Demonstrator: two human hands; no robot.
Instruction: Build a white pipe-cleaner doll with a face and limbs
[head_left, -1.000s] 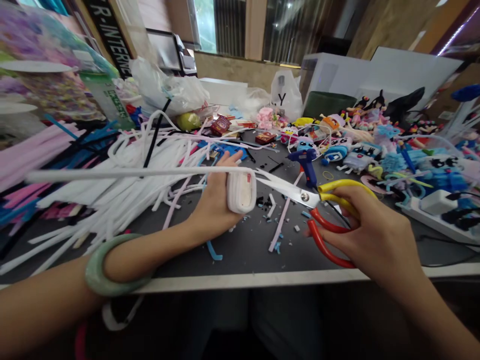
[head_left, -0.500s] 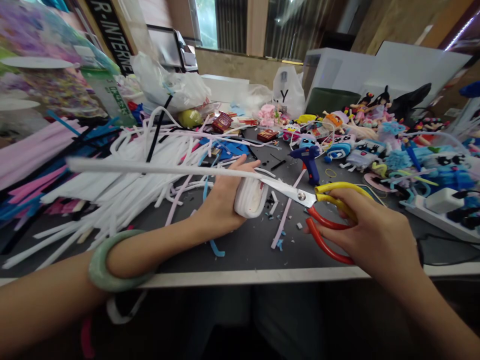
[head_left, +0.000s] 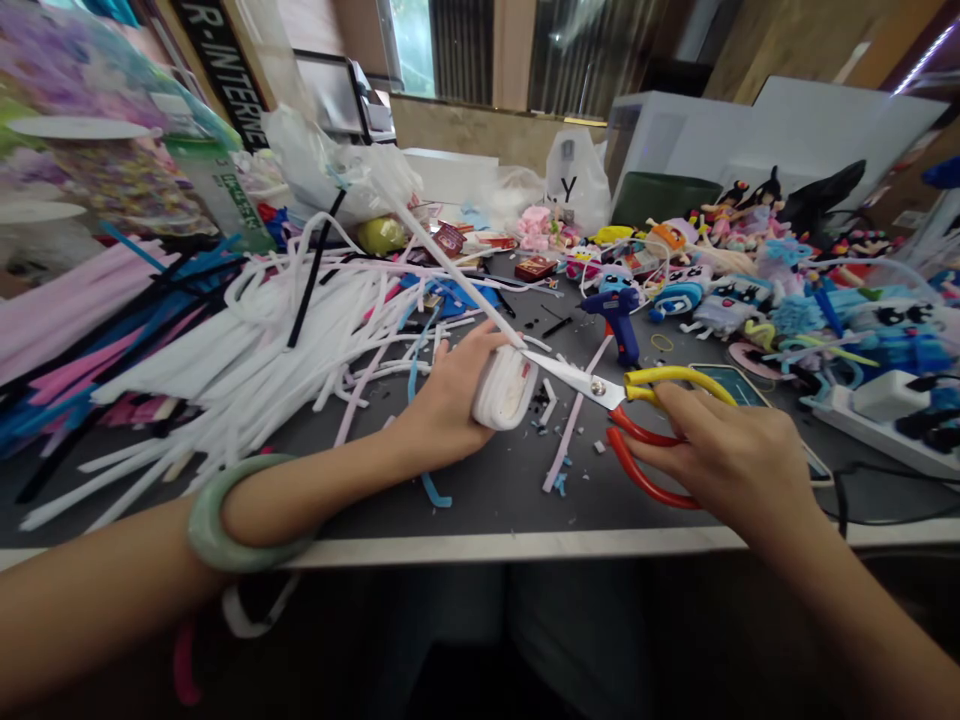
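Observation:
My left hand [head_left: 457, 390] is closed round a white oval coil of pipe cleaner [head_left: 508, 392] above the dark tabletop. From the coil's upper edge a long white pipe cleaner strip [head_left: 450, 262] sticks up and away to the left. My right hand [head_left: 739, 455] grips scissors with one yellow and one red handle [head_left: 600, 388]. Their blade tips meet the strip where it leaves the coil, and the blades look nearly together. Whether the strip is cut through I cannot tell. A green bangle [head_left: 214, 515] circles my left wrist.
Many white pipe cleaners [head_left: 195, 360] lie at the left, beside pink, blue and black ones. Behind the scissors stands a blue glue gun [head_left: 616, 320]. Fuzzy dolls and figures [head_left: 739, 305] crowd the right, near a power strip [head_left: 885, 435]. Small scraps [head_left: 559, 480] dot the table [head_left: 517, 505].
The strip's free end has swung from pointing left to pointing up and away. The scissors have shifted slightly left, still at the coil's upper edge.

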